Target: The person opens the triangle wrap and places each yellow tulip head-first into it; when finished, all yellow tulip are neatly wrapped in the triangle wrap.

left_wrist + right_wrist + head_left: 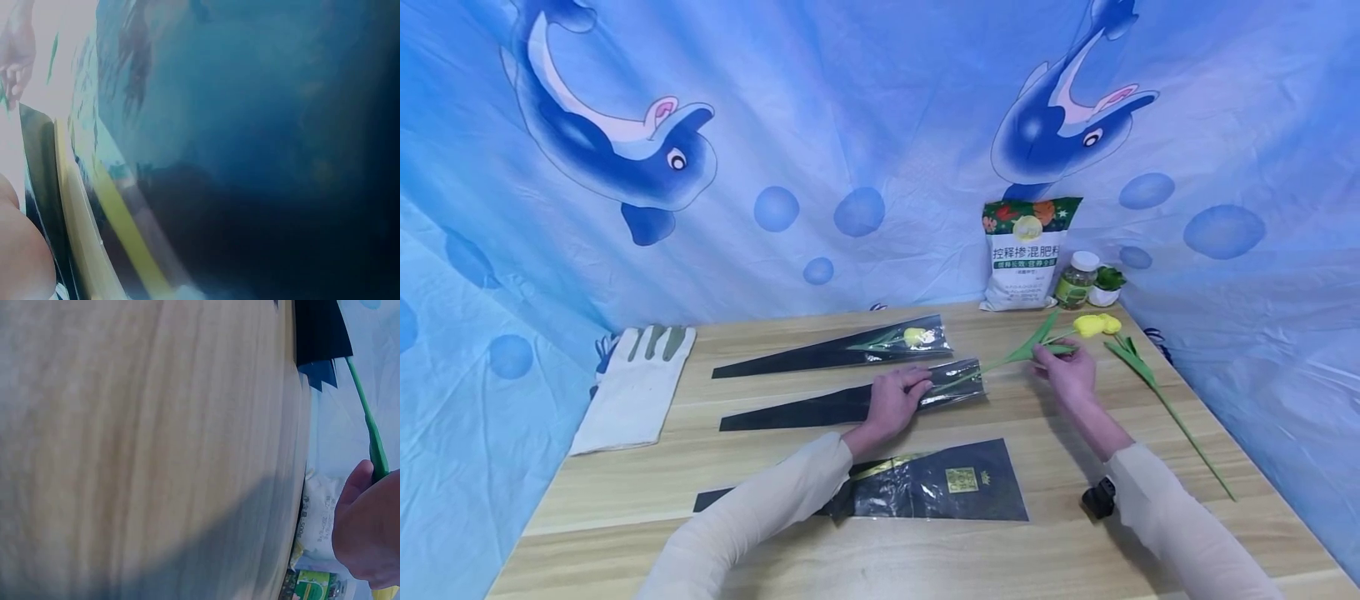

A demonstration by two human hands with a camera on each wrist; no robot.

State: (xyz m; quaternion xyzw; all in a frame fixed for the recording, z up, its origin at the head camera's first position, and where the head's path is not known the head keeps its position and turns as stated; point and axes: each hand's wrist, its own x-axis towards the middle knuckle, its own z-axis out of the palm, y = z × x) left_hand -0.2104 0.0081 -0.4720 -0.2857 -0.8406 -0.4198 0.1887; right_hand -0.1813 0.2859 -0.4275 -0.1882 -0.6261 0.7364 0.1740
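My right hand (pixel 1067 372) pinches a yellow tulip (pixel 1088 325) by its green stem, close to the leaves. The stem's lower end reaches left into the mouth of the middle black flower sleeve (pixel 820 408). My left hand (pixel 895 402) grips that sleeve near its clear, wide end. In the right wrist view, the green stem (pixel 362 400) runs from the right hand to the dark sleeve (pixel 322 331). A second tulip's stem (pixel 1187 433) lies to the right of the right hand, its flower beside the held one.
Behind lies a sleeve (pixel 790 358) with a yellow tulip inside. Nearer, black sleeves with gold print (pixel 1000 483) lie under the left forearm. White gloves (pixel 632 400) are at left. A fertilizer bag (pixel 1022 267), a jar (pixel 1077 282) and a small potted plant (pixel 1106 287) stand at the back right.
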